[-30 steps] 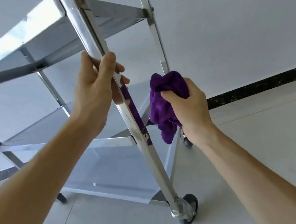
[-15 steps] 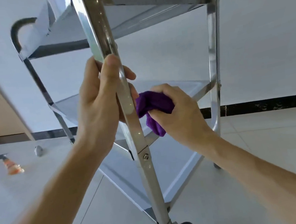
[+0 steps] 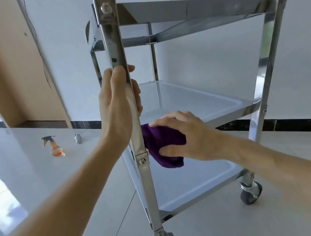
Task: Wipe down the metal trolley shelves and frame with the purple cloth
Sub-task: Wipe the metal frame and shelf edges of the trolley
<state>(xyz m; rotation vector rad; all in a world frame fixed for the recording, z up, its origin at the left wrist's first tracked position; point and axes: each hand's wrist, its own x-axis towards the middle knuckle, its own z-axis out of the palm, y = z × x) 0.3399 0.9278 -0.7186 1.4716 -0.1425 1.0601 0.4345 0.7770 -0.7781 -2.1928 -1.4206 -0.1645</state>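
Fingers of my left hand (image 3: pixel 117 104) curl round the trolley's near post (image 3: pixel 119 67), clenching it above the middle shelf (image 3: pixel 196 98). My right hand (image 3: pixel 183 136) grips the bunched purple cloth (image 3: pixel 163 145) against that post at the shelf's corner. Below sits the bottom shelf (image 3: pixel 192 187) on black casters (image 3: pixel 251 192). Glossy pale floor tiles (image 3: pixel 33 188) spread left, open, where a spray bottle (image 3: pixel 53 147) lies. White wall (image 3: pixel 202 59) behind; no writing is readable.

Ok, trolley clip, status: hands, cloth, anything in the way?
Left hand grips near upright. Right hand holds purple cloth at middle shelf corner. Spray bottle on floor, well aside.
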